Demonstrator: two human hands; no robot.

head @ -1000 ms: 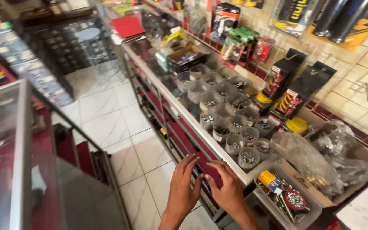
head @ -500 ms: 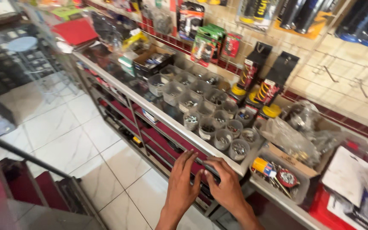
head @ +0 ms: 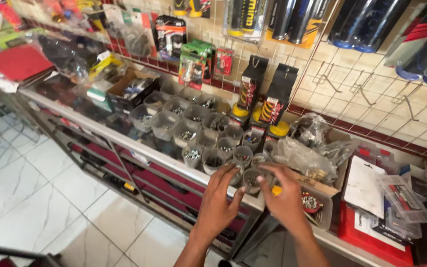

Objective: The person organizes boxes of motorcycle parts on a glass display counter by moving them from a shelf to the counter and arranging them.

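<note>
At the counter's front edge, both hands close round one cup (head: 251, 179), a small clear tub w/ metal bits inside, last in a cluster of similar cups (head: 193, 126). Left hand (head: 218, 203) sits on the cup's left, fingers (head: 226, 174) spread loosely, tips up by the rim and the next cup over; can't tell if they grip. Right hand (head: 285, 198) comes from the right, thumb and fingers curled partway, fingertips (head: 264, 170) touching the rim's far side. Cup sits between the two hands, upright on the glass counter (head: 124, 141). Just right of it: a plastic bag (head: 305, 158) of parts and a tray (head: 317, 205) w/ more hardware. Packaged goods hang on the wire wall rack (head: 371, 94) behind.
</note>
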